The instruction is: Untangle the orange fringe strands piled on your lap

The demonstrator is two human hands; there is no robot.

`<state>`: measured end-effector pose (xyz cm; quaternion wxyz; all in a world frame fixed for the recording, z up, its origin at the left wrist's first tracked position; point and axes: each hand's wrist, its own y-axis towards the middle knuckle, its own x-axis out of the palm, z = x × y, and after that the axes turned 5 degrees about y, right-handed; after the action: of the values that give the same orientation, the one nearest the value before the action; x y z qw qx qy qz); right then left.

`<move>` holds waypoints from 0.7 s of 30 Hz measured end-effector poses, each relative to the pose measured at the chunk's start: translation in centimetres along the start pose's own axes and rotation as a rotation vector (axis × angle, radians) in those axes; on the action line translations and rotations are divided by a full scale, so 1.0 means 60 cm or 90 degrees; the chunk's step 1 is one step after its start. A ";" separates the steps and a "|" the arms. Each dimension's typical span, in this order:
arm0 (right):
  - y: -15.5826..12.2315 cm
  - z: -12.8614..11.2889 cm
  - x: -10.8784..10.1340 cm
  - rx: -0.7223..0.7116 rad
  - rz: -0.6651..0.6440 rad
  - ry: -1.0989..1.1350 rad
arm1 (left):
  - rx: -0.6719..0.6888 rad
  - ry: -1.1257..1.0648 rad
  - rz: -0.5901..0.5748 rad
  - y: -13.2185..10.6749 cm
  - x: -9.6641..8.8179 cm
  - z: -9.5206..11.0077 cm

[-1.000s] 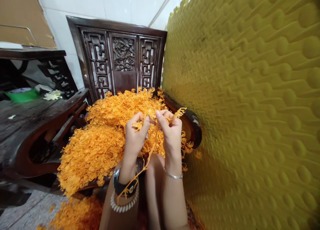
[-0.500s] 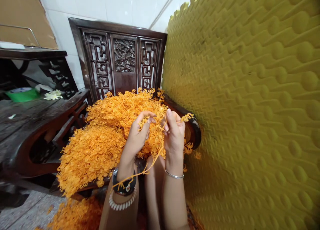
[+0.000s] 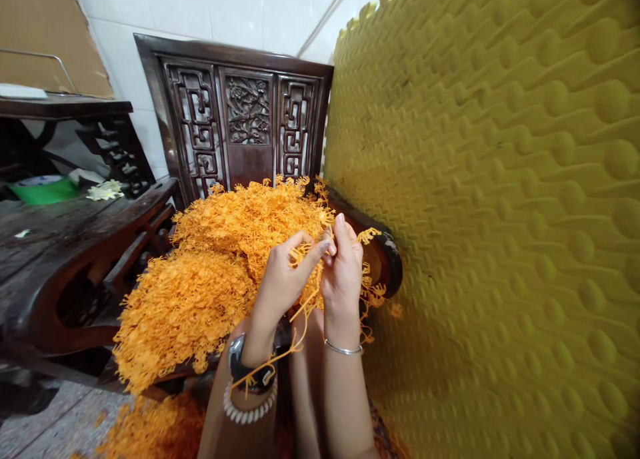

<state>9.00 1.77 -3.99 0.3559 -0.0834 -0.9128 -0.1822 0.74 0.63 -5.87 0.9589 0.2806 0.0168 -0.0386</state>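
Observation:
My left hand (image 3: 283,279) and my right hand (image 3: 343,269) meet in front of me above my knees. Both pinch the same thin orange cord (image 3: 300,312), whose loose end trails down across my left wrist by a dark watch and a white bead bracelet. My left forefinger stretches toward my right fingertips. Small frilly orange bits hang from my right hand. Just beyond my hands, a big heap of the same orange frilly pieces (image 3: 210,272) covers the seat of a dark carved wooden chair (image 3: 245,112).
A tall yellow foam sheet with bumps (image 3: 500,212) stands close on the right. A dark wooden table (image 3: 60,239) on the left holds a green dish (image 3: 43,189) and small white flowers. More orange pieces (image 3: 150,426) lie on the floor below the chair.
My hands have moved closer together, and my left forefinger now reaches to my right fingertips. The cord's tail has swung slightly over my left wrist.

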 end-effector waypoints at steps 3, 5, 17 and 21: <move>0.004 -0.003 -0.005 0.054 -0.033 0.053 | 0.019 0.004 -0.078 0.002 -0.002 0.002; 0.006 -0.005 -0.007 0.092 -0.059 0.089 | 0.012 -0.048 -0.114 0.002 -0.002 0.001; 0.034 -0.009 -0.033 0.047 -0.069 0.232 | -0.048 -0.720 0.017 0.009 0.024 -0.026; 0.031 -0.020 -0.036 0.045 -0.017 0.134 | -0.091 -0.585 -0.016 0.012 0.030 -0.021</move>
<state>11.82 2.97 -4.14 0.4503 -0.0386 -0.8772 -0.1621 2.55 1.79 -6.63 0.8835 0.1673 -0.4036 -0.1691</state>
